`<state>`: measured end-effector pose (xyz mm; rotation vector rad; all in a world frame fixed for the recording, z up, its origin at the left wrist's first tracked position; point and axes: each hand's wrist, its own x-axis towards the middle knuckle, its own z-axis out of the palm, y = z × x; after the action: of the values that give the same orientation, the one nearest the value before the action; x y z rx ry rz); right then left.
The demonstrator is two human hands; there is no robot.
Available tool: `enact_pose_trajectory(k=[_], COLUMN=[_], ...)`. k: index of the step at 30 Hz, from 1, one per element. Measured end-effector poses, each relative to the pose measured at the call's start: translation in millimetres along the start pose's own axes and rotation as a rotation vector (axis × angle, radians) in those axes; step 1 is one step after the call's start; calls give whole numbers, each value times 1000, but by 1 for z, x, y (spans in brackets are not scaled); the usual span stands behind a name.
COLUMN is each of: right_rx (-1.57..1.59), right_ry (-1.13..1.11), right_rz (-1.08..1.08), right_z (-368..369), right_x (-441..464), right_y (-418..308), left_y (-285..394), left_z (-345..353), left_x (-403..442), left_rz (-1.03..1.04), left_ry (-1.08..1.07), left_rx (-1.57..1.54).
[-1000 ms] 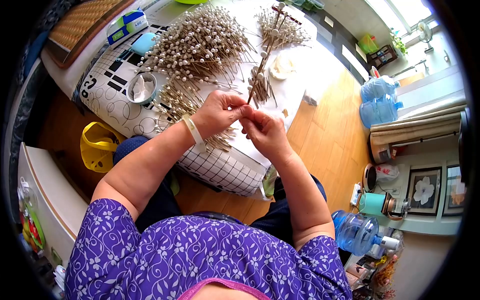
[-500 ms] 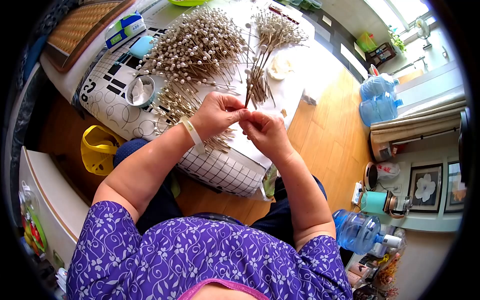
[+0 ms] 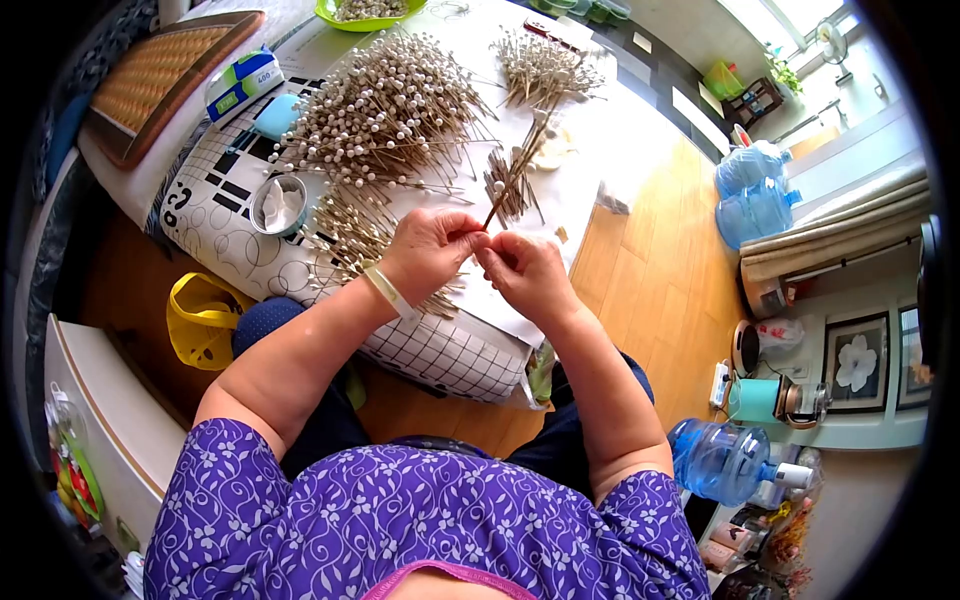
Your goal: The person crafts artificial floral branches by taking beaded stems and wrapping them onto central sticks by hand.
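My left hand [image 3: 432,254], with a pale band at the wrist, pinches the lower end of a brown stem [image 3: 508,192] that slants up and to the right. My right hand [image 3: 528,272] is closed beside it, its fingertips at the same end of the stem. Beyond my hands lies a large pile of white-tipped sticks [image 3: 385,110]. A smaller bunch [image 3: 350,232] is next to my left hand, and another [image 3: 545,65] lies at the far right of the table. Short brown sticks [image 3: 515,195] lie behind the held stem.
A small tub of white material [image 3: 279,205] stands left of the piles. Near it are a light blue item [image 3: 277,117] and a tissue pack [image 3: 245,85]. A green bowl [image 3: 368,14] sits at the far edge. A yellow bag [image 3: 203,322] is at the lower left.
The held stem, upright at first, now tilts more to the right and its tip is lower. Both hands sit slightly lower in view, still together. More of the green bowl shows as the view has shifted.
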<state>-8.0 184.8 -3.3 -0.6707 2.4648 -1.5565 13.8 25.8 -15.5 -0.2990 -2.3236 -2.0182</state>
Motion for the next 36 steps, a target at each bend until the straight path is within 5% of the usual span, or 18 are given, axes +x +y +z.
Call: enact_pose_trajectory(k=[6,12,16,32,36], right_rx=[-105,7,600,648,449], right_ry=[-73,-52,-86,-203,-214], right_rz=[-36,-351,30,179,208], right_z=[-7,-12,-38,-14,-18], right_x=[2,2,3,25,28], right_y=[-12,-9,0,1,2], left_y=[5,0,2,5,2], left_z=[5,8,2,-4,-7], left_x=[-1,1,2,4,6], left_rz=[-36,-220,-234,-331,-301], left_ry=[42,-35,-5,-241,-240], left_rx=[8,-431,-481,-464,-467])
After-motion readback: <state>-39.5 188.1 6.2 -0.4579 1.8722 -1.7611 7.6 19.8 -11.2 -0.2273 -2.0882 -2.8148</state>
